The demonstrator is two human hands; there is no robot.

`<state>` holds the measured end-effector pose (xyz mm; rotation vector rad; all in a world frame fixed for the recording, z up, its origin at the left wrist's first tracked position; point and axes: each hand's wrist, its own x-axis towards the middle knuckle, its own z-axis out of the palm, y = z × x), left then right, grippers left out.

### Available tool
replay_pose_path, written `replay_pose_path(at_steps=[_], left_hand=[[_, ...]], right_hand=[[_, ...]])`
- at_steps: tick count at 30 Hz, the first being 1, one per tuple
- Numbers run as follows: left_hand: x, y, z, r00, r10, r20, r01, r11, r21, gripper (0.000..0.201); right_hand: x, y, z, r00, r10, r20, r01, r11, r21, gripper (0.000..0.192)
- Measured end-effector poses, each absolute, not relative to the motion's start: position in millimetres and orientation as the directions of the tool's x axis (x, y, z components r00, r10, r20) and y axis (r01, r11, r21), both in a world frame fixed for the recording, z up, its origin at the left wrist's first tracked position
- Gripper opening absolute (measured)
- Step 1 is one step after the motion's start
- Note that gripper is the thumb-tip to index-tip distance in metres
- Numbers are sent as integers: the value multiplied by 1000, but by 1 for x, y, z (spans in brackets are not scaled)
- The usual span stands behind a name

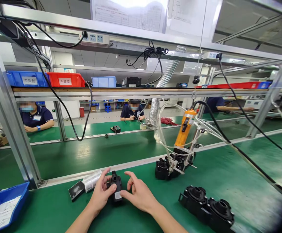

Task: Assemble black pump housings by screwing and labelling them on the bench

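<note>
My left hand (99, 195) is closed around a small black plastic housing (116, 184) with a short spout on top, held just above the green bench. A white label (118, 195) sits on the lower part of its upper face. Beside it, my right hand (142, 197) is open, thumb tip at the label's edge and the other fingers raised apart from the housing. Left of my hands lie a roll of white labels (92, 181) and a black flat pad (76, 191) with a pale worn surface.
An orange electric screwdriver (186, 127) hangs over black round-ported housings (162, 168). More such housings (207, 205) lie at right front. A blue tray (7, 207) with white slips stands at left. Cables hang from the metal frame (12, 106). Co-workers (132, 111) sit across the bench.
</note>
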<state>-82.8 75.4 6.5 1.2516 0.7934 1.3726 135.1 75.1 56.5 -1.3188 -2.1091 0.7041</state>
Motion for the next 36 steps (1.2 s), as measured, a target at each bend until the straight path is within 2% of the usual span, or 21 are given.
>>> replay_pose_path(at_steps=[2, 4, 7, 10, 14, 17, 20, 23, 24, 25, 27, 28, 29, 31, 36], left_hand=[[-78, 69, 10, 118, 957, 265, -229, -233, 945, 90], [-73, 62, 14, 137, 952, 273, -187, -246, 951, 92], [-68, 53, 21, 220, 933, 286, -233, -235, 944, 100], [-66, 47, 25, 324, 915, 242, -366, -115, 924, 102], [-61, 42, 28, 466, 882, 70, -272, 67, 960, 89], [-58, 41, 29, 449, 891, 64, -285, 75, 955, 81], [-58, 44, 31, 424, 902, 79, -397, 107, 912, 59], [-60, 47, 32, 434, 898, 75, -442, 140, 886, 35], [-61, 47, 32, 438, 896, 69, -442, 148, 885, 32], [-62, 48, 32, 442, 895, 64, -442, 156, 883, 31], [-63, 48, 32, 443, 895, 57, -443, 164, 881, 31], [-63, 48, 32, 443, 895, 56, -443, 164, 881, 32], [-63, 48, 33, 442, 895, 57, -443, 163, 882, 33], [-63, 47, 33, 439, 897, 61, -443, 156, 883, 34], [-64, 47, 32, 449, 892, 62, -436, 157, 886, 34]], right_hand=[[129, 73, 55, -365, 922, 131, 638, 350, -686, 91], [124, 69, 58, -385, 915, 119, 625, 353, -696, 102], [138, 67, 75, -491, 863, 117, 598, 432, -675, 95], [174, 65, 101, -591, 806, -32, 658, 458, -598, 90], [208, 53, 125, -629, 718, -297, 719, 393, -573, 88], [209, 40, 128, -685, 629, -366, 697, 421, -581, 84], [204, 33, 126, -751, 510, -420, 645, 430, -631, 82], [204, 36, 125, -805, 367, -466, 576, 292, -764, 86], [204, 39, 125, -809, 387, -443, 553, 243, -797, 83], [202, 43, 125, -792, 471, -388, 532, 221, -818, 74], [196, 53, 122, -662, 730, -172, 509, 268, -818, 45], [192, 58, 120, -561, 827, -39, 515, 311, -799, 31], [187, 63, 117, -470, 880, 71, 525, 343, -779, 23], [176, 70, 110, -392, 903, 174, 537, 379, -754, 23], [158, 71, 91, -433, 880, 195, 537, 426, -728, 17]])
